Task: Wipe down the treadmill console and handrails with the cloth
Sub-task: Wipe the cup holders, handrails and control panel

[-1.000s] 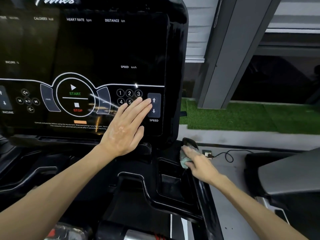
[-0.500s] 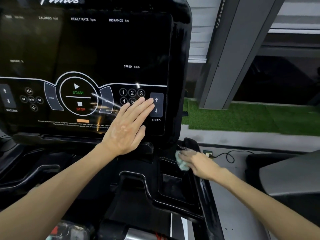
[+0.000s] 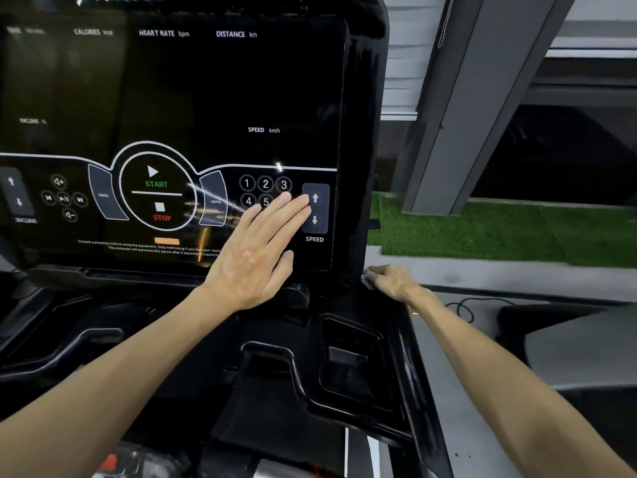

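The black treadmill console fills the upper left, with START and STOP marks, number keys and a SPEED pad. My left hand lies flat on the lower right of the screen, fingers straight, tips by the number keys and the SPEED pad. My right hand is at the console's lower right corner, at the far end of the right handrail. It grips the pale cloth, of which only a small blurred edge shows past the fingers.
A black tray with a recessed cup holder sits below the console. To the right are a grey floor, a black cable, a strip of green turf and a grey pillar. Another grey machine stands at right.
My right hand has slid the cloth up and away along the handrail to the console's lower right corner. My left hand stays flat on the screen.
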### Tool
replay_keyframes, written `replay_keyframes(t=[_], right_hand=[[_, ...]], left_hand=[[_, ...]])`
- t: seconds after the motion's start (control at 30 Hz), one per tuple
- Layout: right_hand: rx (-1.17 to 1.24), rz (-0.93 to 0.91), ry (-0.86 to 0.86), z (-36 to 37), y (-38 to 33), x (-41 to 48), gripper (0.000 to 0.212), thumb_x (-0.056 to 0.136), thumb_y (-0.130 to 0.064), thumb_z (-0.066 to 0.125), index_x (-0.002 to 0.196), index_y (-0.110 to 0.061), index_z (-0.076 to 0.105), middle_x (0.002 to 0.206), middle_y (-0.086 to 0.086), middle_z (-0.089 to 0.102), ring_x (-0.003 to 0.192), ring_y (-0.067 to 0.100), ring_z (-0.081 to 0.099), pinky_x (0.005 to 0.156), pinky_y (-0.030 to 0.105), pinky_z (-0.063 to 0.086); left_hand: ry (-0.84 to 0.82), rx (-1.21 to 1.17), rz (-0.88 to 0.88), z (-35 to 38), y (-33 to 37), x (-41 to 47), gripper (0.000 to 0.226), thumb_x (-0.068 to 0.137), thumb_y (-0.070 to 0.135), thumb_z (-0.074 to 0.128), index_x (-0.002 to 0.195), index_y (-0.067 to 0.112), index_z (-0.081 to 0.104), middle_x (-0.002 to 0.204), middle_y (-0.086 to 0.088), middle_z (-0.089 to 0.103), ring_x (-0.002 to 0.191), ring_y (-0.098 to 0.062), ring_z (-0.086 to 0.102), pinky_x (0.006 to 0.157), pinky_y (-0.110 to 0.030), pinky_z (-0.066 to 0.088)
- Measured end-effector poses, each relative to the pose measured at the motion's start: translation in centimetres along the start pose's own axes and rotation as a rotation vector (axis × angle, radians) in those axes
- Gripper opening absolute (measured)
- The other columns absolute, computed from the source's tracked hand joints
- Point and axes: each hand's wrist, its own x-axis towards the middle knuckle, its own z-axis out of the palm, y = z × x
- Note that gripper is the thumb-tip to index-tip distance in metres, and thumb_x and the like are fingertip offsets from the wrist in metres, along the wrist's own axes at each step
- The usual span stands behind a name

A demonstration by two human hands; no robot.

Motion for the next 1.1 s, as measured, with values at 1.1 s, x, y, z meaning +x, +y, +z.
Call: replay_keyframes(t=[1.1], right_hand=[[0.003, -0.234, 0.179, 7.7, 7.5, -18.9, 0.047, 0.102, -0.034, 0.040, 0.148, -0.033, 0.029, 0.156, -0.016, 0.013, 0.147, 0.009, 0.002, 0.116, 0.044, 0.027]], left_hand=[[-0.022, 0.172, -0.167, 1.1, 3.7, 0.0, 0.061, 0.096, 0.026, 0.040, 0.149, 0.000, 0.024, 0.159, -0.016, 0.021, 0.149, -0.030, 0.014, 0.118, -0.047, 0.023]])
